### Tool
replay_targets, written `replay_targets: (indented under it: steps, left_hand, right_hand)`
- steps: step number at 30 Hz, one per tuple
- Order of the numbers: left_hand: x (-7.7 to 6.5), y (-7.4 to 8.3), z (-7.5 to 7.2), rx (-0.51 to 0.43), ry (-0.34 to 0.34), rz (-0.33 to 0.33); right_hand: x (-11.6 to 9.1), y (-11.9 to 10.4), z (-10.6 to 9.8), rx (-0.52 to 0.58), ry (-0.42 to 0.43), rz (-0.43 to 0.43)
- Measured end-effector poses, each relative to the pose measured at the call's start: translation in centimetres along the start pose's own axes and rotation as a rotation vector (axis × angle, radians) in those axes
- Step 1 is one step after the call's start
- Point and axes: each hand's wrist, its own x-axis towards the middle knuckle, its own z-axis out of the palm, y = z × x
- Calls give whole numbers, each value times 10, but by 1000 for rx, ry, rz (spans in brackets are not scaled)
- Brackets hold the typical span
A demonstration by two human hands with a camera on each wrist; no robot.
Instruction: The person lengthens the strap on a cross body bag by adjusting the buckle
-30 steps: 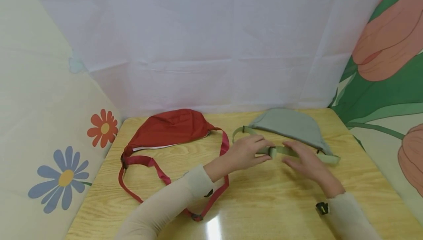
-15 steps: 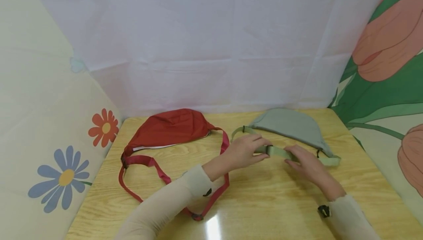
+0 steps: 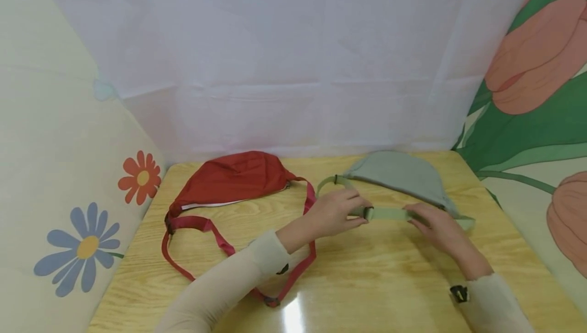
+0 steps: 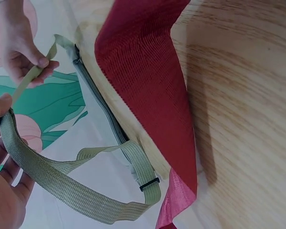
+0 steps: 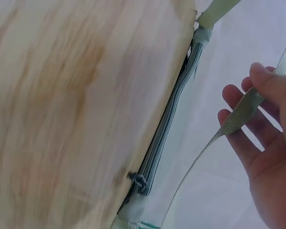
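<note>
A grey-green waist bag (image 3: 401,176) lies at the back right of the table, its light green strap (image 3: 389,214) raised in front of it. My left hand (image 3: 334,213) pinches the strap beside a dark buckle (image 3: 368,214). To the right, my right hand (image 3: 436,225) pinches the same strap between thumb and fingers, and the stretch between the hands runs nearly straight. In the left wrist view the rest of the strap (image 4: 90,195) hangs in a loop from my left hand (image 4: 7,191). The right wrist view shows the strap (image 5: 243,112) across my right hand's fingers (image 5: 243,148).
A red waist bag (image 3: 236,177) lies at the back left. Its red strap (image 3: 295,272) spreads forward over the wooden table (image 3: 376,292), partly under my left arm. A white cloth (image 3: 257,58) hangs behind the table, with flower-patterned cloths at both sides.
My right hand has moved right along the strap and closed its fingers on it. My left hand has shifted slightly left, and a longer, straighter stretch of strap shows between them.
</note>
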Motion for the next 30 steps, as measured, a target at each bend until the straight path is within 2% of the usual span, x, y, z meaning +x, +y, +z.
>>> replay_targets:
  steps: [9, 17, 20, 25, 28, 30]
  left_hand:
    - [-2, 2, -2, 1, -16, 26]
    - [1, 9, -1, -12, -89, 13]
    - [2, 13, -2, -18, -147, -3]
    - [1, 19, -5, -49, -313, -69]
    - [0, 21, -5, -89, -401, -114]
    - [-2, 23, -4, -104, -438, -119]
  right_hand:
    - [-3, 7, -5, -18, 19, -28]
    - [-6, 8, -7, -20, -8, -20]
    - [-7, 5, -9, 4, -79, 21]
    - [-6, -2, -14, 87, -276, 161]
    - [-7, -6, -17, 100, -313, 177]
    - [-8, -8, -19, 109, -327, 173]
